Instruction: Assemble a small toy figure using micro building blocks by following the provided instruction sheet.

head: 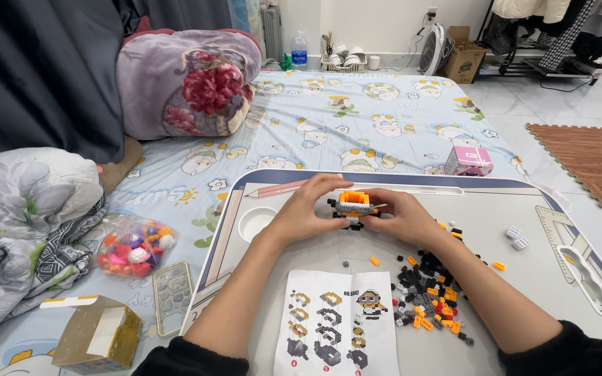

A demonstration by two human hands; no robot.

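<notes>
A small brick model (353, 206), orange on top with grey and black below, is held just above a pale lap table (496, 216). My left hand (306, 207) grips its left side and my right hand (396, 214) grips its right side. A heap of loose small bricks (429, 292), black, orange, grey and red, lies on the table under my right forearm. A printed instruction sheet (336, 322) with pictures of build steps lies flat at the table's near edge between my arms.
Two white cube pieces (516, 237) sit at the table's right. A round recess (256, 223) is at its left. On the patterned bed sheet lie a pink box (468, 161), a bag of colourful pieces (134, 246), a cardboard box (97, 333) and a phone (173, 296).
</notes>
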